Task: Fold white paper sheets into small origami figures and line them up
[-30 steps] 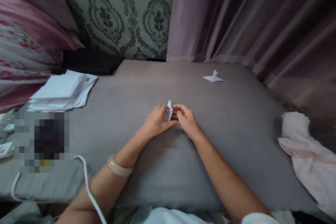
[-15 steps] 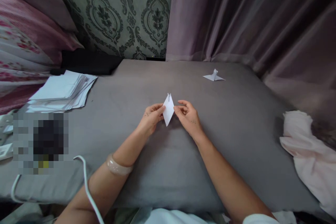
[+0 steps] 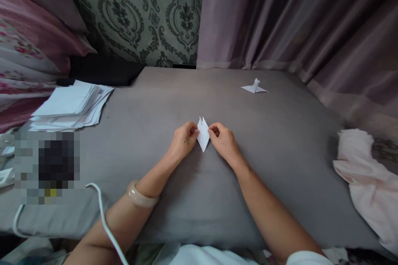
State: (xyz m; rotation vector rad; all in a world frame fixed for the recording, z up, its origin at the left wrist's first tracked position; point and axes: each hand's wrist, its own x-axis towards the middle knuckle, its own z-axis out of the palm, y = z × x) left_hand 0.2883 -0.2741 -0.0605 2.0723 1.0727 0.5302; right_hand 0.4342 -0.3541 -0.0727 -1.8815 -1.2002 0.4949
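Note:
A small white folded paper [image 3: 203, 136], diamond-shaped with a split top point, is held between my two hands over the grey cloth surface [image 3: 199, 198]. My left hand [image 3: 184, 140] pinches its left corner between thumb and fingers. At the right corner, my right hand [image 3: 224, 140] pinches the paper in the same way. Farther back on the right stands a finished-looking folded paper bird [image 3: 255, 87] with its wings spread.
A stack of white paper sheets [image 3: 68, 105] lies at the left, with a black folded item [image 3: 105, 70] behind it. A white cable [image 3: 104, 215] crosses over my left forearm. Pale pink cloth [image 3: 357, 165] is bunched at the right edge. Curtains [image 3: 255, 16] hang behind.
Both hands have shifted slightly right and down with the folded paper. My right fingers have closed in on its right corner, and my left hand has turned more palm-down.

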